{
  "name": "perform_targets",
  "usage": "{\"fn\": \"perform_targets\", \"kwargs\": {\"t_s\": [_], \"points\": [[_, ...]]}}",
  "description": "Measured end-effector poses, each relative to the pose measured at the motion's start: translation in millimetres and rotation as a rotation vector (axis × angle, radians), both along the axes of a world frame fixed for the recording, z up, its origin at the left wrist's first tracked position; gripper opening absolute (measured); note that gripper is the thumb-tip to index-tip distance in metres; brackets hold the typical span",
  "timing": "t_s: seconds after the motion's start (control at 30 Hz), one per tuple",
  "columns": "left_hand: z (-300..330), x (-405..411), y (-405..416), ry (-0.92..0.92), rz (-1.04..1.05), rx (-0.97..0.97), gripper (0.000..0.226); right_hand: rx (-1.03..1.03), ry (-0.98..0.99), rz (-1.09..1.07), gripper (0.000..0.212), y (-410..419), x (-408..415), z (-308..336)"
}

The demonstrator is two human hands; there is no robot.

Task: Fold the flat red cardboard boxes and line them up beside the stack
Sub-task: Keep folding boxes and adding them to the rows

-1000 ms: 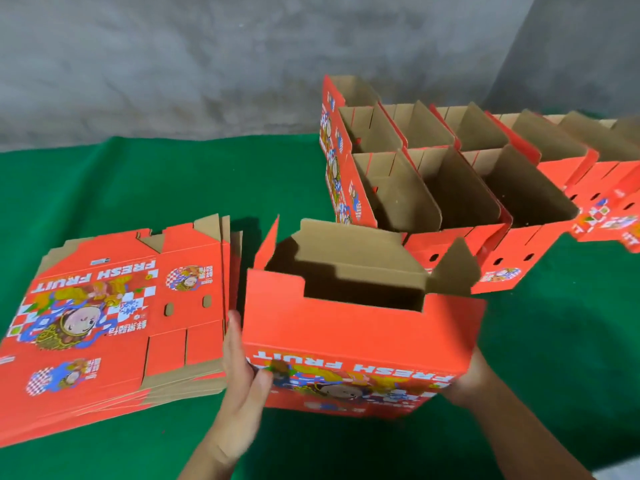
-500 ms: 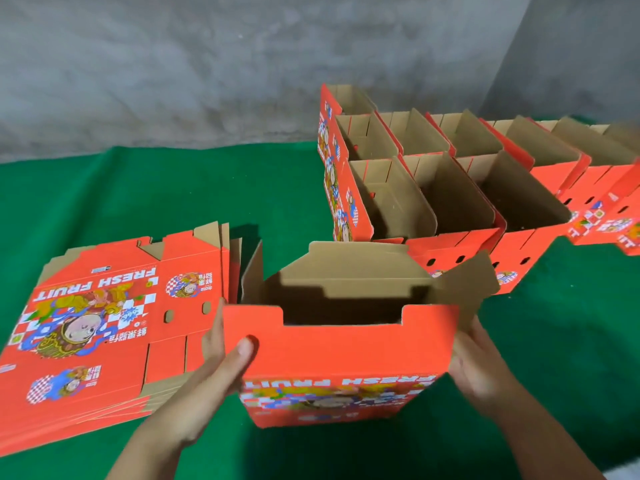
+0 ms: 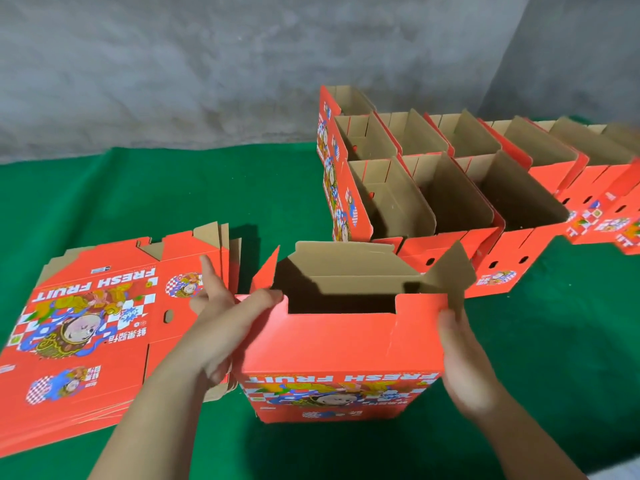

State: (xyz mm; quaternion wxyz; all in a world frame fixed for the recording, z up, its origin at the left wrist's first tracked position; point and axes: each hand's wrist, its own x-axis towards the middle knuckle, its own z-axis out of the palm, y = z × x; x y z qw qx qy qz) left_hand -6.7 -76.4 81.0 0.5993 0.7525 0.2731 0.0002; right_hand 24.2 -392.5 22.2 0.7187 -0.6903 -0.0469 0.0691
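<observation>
Both hands grasp the half-erected red fruit box (image 3: pixel 341 337): the left hand (image 3: pixel 221 327) clasps its left end with the thumb hooked over the near top edge, and the right hand (image 3: pixel 460 355), blurred, presses flat against its right end below the raised brown corner flap (image 3: pixel 450 271). Between the palms the box stands upright on the green cloth (image 3: pixel 554 341), the flat stack (image 3: pixel 90 323) just left of the grip and the finished boxes (image 3: pixel 450 188) lined up beyond it. Recommended: square the walls by even inward pressure, then fold flaps inward before releasing.
</observation>
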Motion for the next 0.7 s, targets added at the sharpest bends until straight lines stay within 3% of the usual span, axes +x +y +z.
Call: {"fn": "perform_targets", "kwargs": {"t_s": [0.1,0.2,0.23,0.3,0.37,0.43,0.5,0.53,0.63,0.7], "points": [[9,11,-2,-0.03,-0.022,0.089,0.133,-0.132,-0.078,0.034,0.074,0,5,11],[0,19,-13,-0.315,0.045,0.225,0.062,-0.155,-0.074,0.021,0.078,-1,10,11],[-3,20,-16,-0.348,0.037,0.306,0.048,-0.152,-0.07,0.018,0.078,-1,11,10],[-9,19,-14,-0.388,0.065,0.472,0.044,-0.152,-0.074,0.031,0.074,-1,13,7],[-11,17,1,-0.453,0.162,0.489,0.047,-0.163,-0.069,-0.006,0.072,-3,15,0],[-13,17,23,-0.467,0.268,0.39,0.045,-0.156,-0.017,-0.103,0.071,-8,17,-5],[-22,15,40,-0.479,0.305,0.104,0.037,-0.164,0.016,-0.162,0.065,-11,19,-6],[-24,12,43,-0.494,0.267,-0.046,0.036,-0.2,0.007,-0.168,0.067,-12,20,-3],[-33,0,25,-0.581,-0.02,-0.423,0.063,-0.35,-0.091,-0.072,0.084,-8,20,6],[-37,-5,5,-0.54,-0.132,-0.437,0.05,-0.445,-0.128,0.026,0.093,-4,20,10]]}}
